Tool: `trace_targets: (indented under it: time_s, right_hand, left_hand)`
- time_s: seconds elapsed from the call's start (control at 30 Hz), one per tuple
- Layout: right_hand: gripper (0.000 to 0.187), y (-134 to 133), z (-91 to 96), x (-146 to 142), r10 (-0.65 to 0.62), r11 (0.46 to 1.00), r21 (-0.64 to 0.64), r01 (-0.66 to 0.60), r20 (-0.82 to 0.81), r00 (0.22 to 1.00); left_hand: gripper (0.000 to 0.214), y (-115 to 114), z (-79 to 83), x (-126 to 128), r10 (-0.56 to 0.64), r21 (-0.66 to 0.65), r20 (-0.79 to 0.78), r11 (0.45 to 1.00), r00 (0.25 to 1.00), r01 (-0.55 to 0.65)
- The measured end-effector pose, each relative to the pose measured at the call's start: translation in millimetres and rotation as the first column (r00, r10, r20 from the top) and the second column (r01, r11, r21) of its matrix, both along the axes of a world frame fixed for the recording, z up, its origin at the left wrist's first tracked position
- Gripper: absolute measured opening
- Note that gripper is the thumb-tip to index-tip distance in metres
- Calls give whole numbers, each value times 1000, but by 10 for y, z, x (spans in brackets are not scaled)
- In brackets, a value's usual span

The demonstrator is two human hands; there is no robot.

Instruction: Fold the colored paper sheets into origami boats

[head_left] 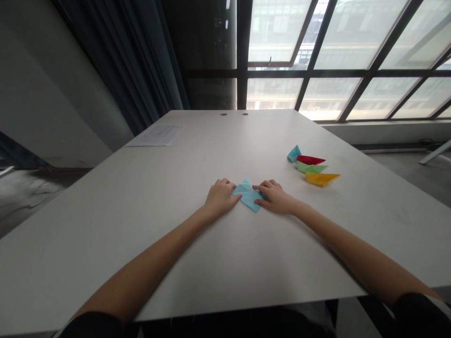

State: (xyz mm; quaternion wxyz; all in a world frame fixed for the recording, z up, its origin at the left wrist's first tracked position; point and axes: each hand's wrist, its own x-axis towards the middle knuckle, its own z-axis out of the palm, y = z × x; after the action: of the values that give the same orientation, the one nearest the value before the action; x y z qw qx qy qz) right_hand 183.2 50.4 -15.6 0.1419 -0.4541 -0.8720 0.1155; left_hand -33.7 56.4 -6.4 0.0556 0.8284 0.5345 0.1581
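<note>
A light blue folded paper lies flat on the white table, roughly in the middle. My left hand rests on its left corner, fingers curled and pressing down. On the paper's right side my right hand presses with its fingertips together against the fold. Both hands pin the paper to the tabletop.
To the right lie finished paper boats: a blue one, a red one, a green one and a yellow one. A printed white sheet lies at the far left. Large windows and a dark curtain stand behind the table.
</note>
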Motion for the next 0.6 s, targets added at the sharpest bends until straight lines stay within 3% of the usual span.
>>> trace_targets:
  time_s: [0.2,0.37,0.47,0.6]
  right_hand:
    - [49,20,-24,7,-29,997,-66,26,-36,999]
    - [50,15,2,9,-13,1000,-26,12,-69,998]
    - [45,-3,40,6,48,998,40,-44,-111,993]
    - [21,-37,88,-4,205,977,86,-195,-129,970]
  left_hand:
    - [22,59,-29,-6,-18,-56,158,998,987,27]
    - [14,35,-8,-9,-141,-29,207,988,968,150]
    - [22,30,2,-25,-289,-2,166,956,943,293]
    - [31,10,50,-41,-442,-1,-12,897,897,442]
